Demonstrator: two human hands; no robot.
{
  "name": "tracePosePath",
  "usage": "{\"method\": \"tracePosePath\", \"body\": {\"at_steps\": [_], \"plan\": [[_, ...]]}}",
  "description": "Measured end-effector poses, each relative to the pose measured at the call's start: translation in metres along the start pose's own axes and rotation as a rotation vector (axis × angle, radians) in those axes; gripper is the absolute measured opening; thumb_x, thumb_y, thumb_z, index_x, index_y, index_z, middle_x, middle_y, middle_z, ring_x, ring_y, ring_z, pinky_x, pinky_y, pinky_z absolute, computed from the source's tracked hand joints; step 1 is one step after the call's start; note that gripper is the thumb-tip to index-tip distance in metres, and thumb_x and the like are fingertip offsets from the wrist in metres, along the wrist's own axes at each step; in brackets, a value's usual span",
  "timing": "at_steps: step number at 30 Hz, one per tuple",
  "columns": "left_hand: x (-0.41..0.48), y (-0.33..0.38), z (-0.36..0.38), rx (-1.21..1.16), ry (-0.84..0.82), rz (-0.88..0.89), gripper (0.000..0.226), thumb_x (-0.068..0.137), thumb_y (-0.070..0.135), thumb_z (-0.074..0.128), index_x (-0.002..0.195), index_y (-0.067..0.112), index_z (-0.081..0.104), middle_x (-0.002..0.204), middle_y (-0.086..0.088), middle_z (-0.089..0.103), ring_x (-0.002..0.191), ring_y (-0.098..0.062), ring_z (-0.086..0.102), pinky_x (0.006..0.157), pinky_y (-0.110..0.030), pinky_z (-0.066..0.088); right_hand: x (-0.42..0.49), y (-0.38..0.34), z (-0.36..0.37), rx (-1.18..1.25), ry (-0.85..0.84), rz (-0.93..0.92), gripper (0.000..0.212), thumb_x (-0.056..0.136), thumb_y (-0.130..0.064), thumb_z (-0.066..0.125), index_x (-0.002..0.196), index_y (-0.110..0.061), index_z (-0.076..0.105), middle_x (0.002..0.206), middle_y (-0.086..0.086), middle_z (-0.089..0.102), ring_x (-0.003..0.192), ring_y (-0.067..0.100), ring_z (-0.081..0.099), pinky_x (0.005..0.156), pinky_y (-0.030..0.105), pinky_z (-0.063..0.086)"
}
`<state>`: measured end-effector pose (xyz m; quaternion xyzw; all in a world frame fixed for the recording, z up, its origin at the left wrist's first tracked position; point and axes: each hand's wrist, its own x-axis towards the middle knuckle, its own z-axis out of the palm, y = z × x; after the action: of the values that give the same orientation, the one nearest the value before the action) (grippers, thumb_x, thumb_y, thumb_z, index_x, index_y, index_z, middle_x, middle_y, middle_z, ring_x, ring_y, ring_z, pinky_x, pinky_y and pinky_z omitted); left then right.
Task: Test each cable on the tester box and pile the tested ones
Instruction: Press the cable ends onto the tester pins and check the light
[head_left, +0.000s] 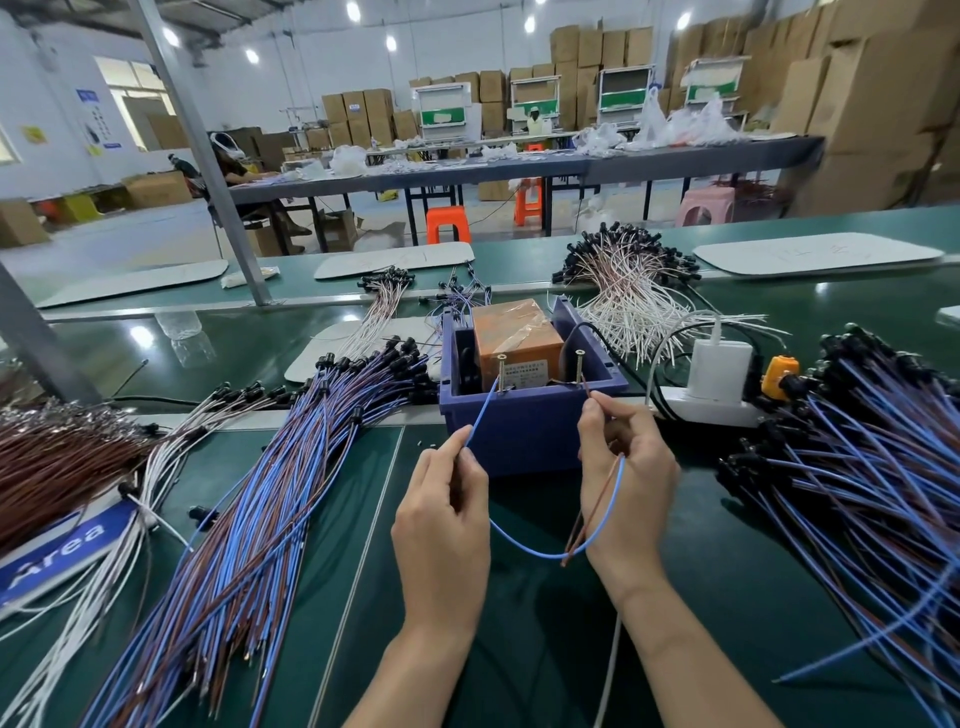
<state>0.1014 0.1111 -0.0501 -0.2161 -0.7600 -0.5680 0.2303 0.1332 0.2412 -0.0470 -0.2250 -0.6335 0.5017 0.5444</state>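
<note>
A worker at a green counter (519, 649) tests a two-core cable (524, 552) against a tester box (524, 431), a blue plastic bin holding an orange unit (514, 338), with two upright screws at its near edge. The left hand (447, 499) pinches the blue lead (483, 410) between thumb and forefinger. The lead runs up and away from the hand, and its tip meets the foot of the left screw (502, 371). The right hand (623, 467) pinches the brown lead (586, 388) the same way, its bare tip pointing up just beside the right screw (579, 366); whether it touches cannot be told. The rest of the cable hangs in a loop between the wrists, in front of the box. The right hand is the nearer to its screw, so closing the circuit appears to need only a slight push forward. Heaps of blue-and-brown cables lie to the left (291, 467) and right (857, 467); which holds the tested ones cannot be told. A blue sign (62, 545) at far left reads "Area"; the label on the orange unit is too small to read.
</note>
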Motion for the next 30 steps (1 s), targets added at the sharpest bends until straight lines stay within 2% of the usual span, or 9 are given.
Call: {"method": "tracePosePath", "body": {"at_steps": [3,6,8,16,21,25,30], "plan": [[0.0002,-0.0004,0.0002,0.001,0.003,0.017,0.027,0.1,0.019,0.054,0.122,0.017,0.07,0.079,0.01,0.054,0.074,-0.011,0.055,0.064,-0.019,0.043,-0.0007,-0.002,-0.001,0.004,-0.008,0.005,0.005,0.097,-0.028,0.065,0.096,-0.028,0.069,0.063,-0.008,0.06,0.06,0.011,0.056,0.064,0.034,0.052],[0.0003,-0.001,0.0003,0.011,0.0,0.029,0.025,0.1,0.016,0.055,0.121,0.017,0.07,0.079,0.01,0.055,0.076,-0.009,0.055,0.067,-0.016,0.043,-0.0021,-0.0048,-0.0017,0.008,-0.022,0.009,0.005,0.097,-0.029,0.064,0.096,-0.029,0.069,0.065,-0.004,0.062,0.062,0.019,0.059,0.066,0.044,0.055],[0.0002,-0.0012,0.0003,0.014,-0.001,0.036,0.024,0.101,0.013,0.056,0.12,0.017,0.069,0.08,0.011,0.056,0.076,-0.008,0.055,0.067,-0.014,0.043,-0.0025,-0.0057,-0.0018,0.003,-0.025,0.01,0.005,0.097,-0.029,0.063,0.096,-0.029,0.068,0.066,-0.002,0.063,0.063,0.022,0.06,0.067,0.045,0.054],[-0.0008,-0.0044,0.0017,-0.021,0.027,0.001,0.022,0.101,0.017,0.055,0.116,0.026,0.068,0.083,0.012,0.06,0.07,-0.009,0.056,0.063,-0.024,0.045,-0.0033,-0.0052,-0.0015,0.014,-0.024,0.017,0.007,0.098,-0.029,0.063,0.098,-0.025,0.069,0.069,-0.002,0.065,0.064,0.02,0.063,0.065,0.035,0.054],[-0.0001,-0.0072,0.002,-0.029,0.054,-0.014,0.021,0.1,0.019,0.054,0.113,0.022,0.07,0.078,0.009,0.06,0.063,-0.009,0.052,0.06,-0.029,0.044,-0.0033,-0.0043,-0.002,0.0,-0.013,-0.016,0.007,0.097,-0.026,0.064,0.097,-0.023,0.07,0.07,-0.008,0.066,0.066,0.009,0.06,0.065,0.012,0.044],[0.0005,-0.0082,0.0025,-0.036,0.056,-0.027,0.021,0.1,0.022,0.053,0.112,0.021,0.069,0.078,0.01,0.06,0.062,-0.009,0.051,0.06,-0.03,0.045,-0.0029,-0.0037,-0.0023,-0.003,-0.023,-0.025,0.008,0.098,-0.026,0.064,0.098,-0.022,0.071,0.067,-0.007,0.062,0.063,0.006,0.055,0.063,0.014,0.043],[0.0005,-0.0091,0.0026,-0.039,0.051,-0.032,0.02,0.1,0.02,0.054,0.113,0.021,0.069,0.076,0.01,0.058,0.061,-0.009,0.049,0.06,-0.029,0.043,-0.0028,-0.0035,-0.0013,0.005,-0.024,-0.018,0.006,0.097,-0.028,0.064,0.097,-0.026,0.069,0.071,-0.006,0.066,0.066,0.008,0.059,0.065,0.013,0.044]]}}
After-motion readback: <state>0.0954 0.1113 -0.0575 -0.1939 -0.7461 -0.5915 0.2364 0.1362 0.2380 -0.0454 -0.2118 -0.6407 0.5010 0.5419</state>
